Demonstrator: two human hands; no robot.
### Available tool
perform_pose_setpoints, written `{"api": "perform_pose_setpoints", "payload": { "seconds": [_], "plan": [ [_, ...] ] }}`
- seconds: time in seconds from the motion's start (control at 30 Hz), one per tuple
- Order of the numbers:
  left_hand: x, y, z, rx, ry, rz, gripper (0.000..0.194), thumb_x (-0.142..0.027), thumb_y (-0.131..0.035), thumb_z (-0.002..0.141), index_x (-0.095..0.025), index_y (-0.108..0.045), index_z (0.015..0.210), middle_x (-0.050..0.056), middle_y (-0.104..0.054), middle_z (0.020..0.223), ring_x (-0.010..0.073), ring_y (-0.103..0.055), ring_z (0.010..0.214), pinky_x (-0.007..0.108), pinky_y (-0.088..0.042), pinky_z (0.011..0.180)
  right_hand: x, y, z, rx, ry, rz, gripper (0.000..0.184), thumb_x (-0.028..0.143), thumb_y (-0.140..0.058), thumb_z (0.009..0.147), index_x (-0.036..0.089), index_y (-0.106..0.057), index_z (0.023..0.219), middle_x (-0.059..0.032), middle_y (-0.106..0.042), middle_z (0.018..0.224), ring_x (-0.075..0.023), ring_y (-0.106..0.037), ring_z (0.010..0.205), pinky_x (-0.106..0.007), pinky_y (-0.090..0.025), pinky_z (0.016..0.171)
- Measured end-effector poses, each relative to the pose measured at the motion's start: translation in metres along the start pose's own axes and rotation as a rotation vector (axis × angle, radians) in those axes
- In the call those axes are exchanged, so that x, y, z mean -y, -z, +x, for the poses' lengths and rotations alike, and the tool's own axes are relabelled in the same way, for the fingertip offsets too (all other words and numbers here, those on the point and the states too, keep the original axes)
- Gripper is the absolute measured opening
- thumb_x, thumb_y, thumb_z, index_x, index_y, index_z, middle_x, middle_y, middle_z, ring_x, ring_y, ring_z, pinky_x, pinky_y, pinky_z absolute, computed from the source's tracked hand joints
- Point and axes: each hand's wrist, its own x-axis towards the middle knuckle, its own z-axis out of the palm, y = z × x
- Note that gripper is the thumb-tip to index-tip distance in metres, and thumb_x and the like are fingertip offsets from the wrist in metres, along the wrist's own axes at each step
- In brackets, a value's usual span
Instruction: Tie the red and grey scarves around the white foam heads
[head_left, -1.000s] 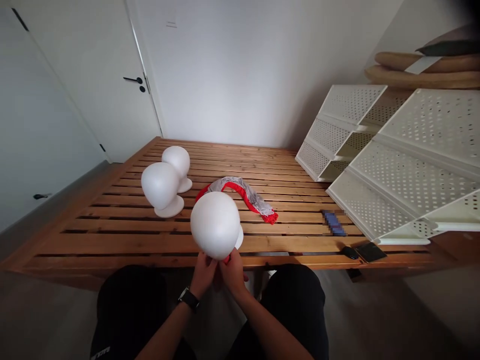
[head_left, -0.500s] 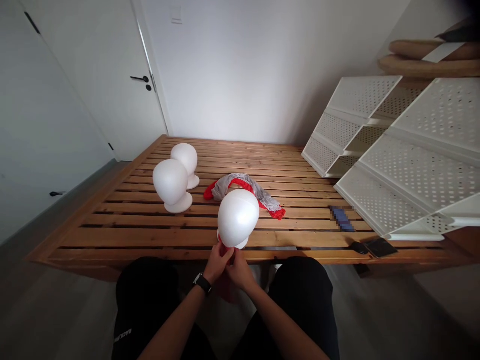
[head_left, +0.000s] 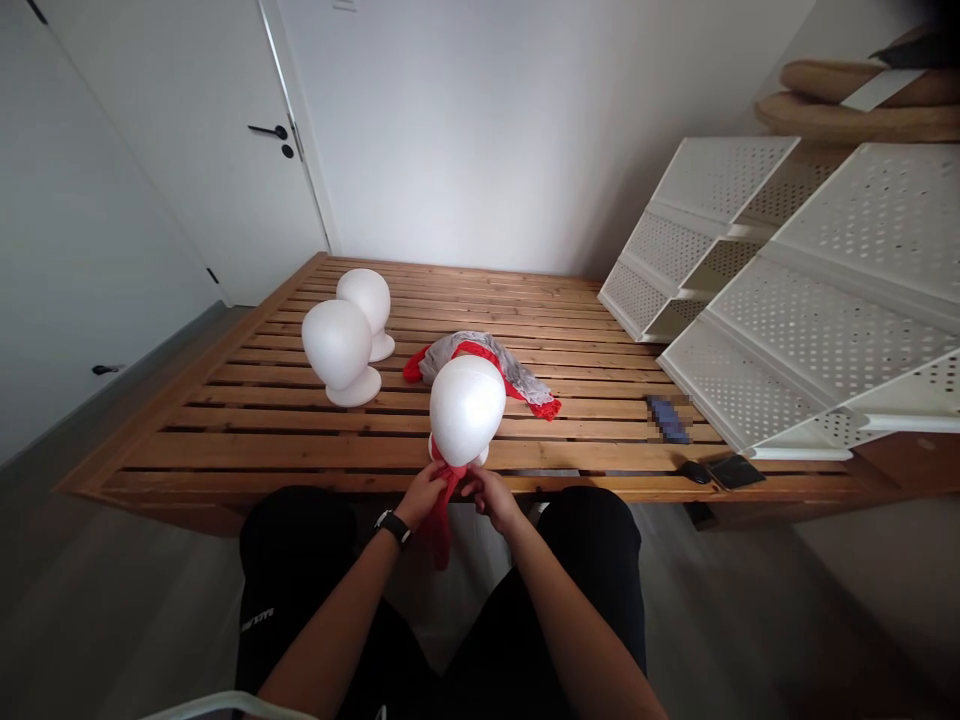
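Observation:
A white foam mannequin head [head_left: 467, 410] stands at the near edge of the slatted bench, in front of my lap. Round its neck goes a red scarf [head_left: 441, 530], gathered at the front and hanging below the bench edge. My left hand [head_left: 422, 495] is closed on the scarf at the neck, a dark-strapped watch on its wrist. Just right of the gathered cloth is my right hand [head_left: 491, 497], its fingers loosely bent and apart. Behind the head lies a crumpled grey and red cloth [head_left: 517, 375].
Two more white foam heads [head_left: 337, 345] stand at the left on the wooden slatted bench [head_left: 247, 450]. White perforated racks [head_left: 847, 290] lean at the right. Near them are a blurred blue item [head_left: 667, 420], a black mouse-shaped object [head_left: 695, 471] and a flat black item [head_left: 736, 471].
My hands, together at the neck before, have moved apart. The right hand has drawn to the right, and the gathered red cloth now shows between them. The whole view has shifted slightly.

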Motion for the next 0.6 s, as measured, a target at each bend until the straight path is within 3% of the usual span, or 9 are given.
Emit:
{"api": "perform_pose_setpoints", "payload": {
  "seconds": [0.1, 0.23, 0.33, 0.6],
  "plan": [
    [-0.003, -0.003, 0.005, 0.015, 0.001, -0.081, 0.035, -0.033, -0.075, 0.069, -0.014, -0.073, 0.098, 0.010, -0.076, 0.105, 0.0219, -0.067, 0.096, 0.035, -0.048, 0.094, -0.002, -0.006, 0.012, -0.011, -0.016, 0.060, 0.043, 0.058, -0.065, 0.079, 0.016, -0.063, 0.088, 0.0007, -0.067, 0.065, -0.0050, -0.034, 0.038, -0.020, -0.025, 0.041],
    [-0.007, -0.009, 0.009, 0.010, 0.013, -0.132, 0.043, -0.035, -0.078, 0.068, -0.013, -0.073, 0.105, 0.010, -0.076, 0.103, 0.0212, -0.068, 0.092, 0.035, -0.050, 0.090, -0.007, -0.013, 0.019, -0.018, -0.013, 0.146, 0.038, 0.049, -0.078, 0.069, 0.017, -0.060, 0.081, 0.0036, -0.063, 0.066, -0.0042, -0.039, 0.044, -0.019, -0.031, 0.045],
    [-0.008, -0.011, 0.011, -0.051, 0.013, -0.060, 0.044, -0.043, -0.076, 0.072, -0.013, -0.074, 0.104, 0.011, -0.077, 0.101, 0.0209, -0.069, 0.086, 0.033, -0.052, 0.082, -0.005, -0.013, 0.025, -0.035, -0.024, 0.182, 0.034, 0.046, -0.075, 0.069, 0.019, -0.057, 0.076, 0.0054, -0.056, 0.060, -0.0057, -0.040, 0.044, -0.022, -0.038, 0.048],
    [-0.001, -0.014, 0.027, -0.160, -0.028, 0.105, 0.033, -0.042, -0.077, 0.068, -0.012, -0.073, 0.079, 0.008, -0.076, 0.078, 0.0192, -0.066, 0.071, 0.028, -0.049, 0.066, -0.005, -0.018, 0.033, -0.154, -0.024, 0.061, 0.026, 0.041, -0.066, 0.075, 0.020, -0.053, 0.066, 0.0064, -0.049, 0.048, -0.0079, -0.040, 0.039, -0.022, -0.032, 0.041]
  ]
}}
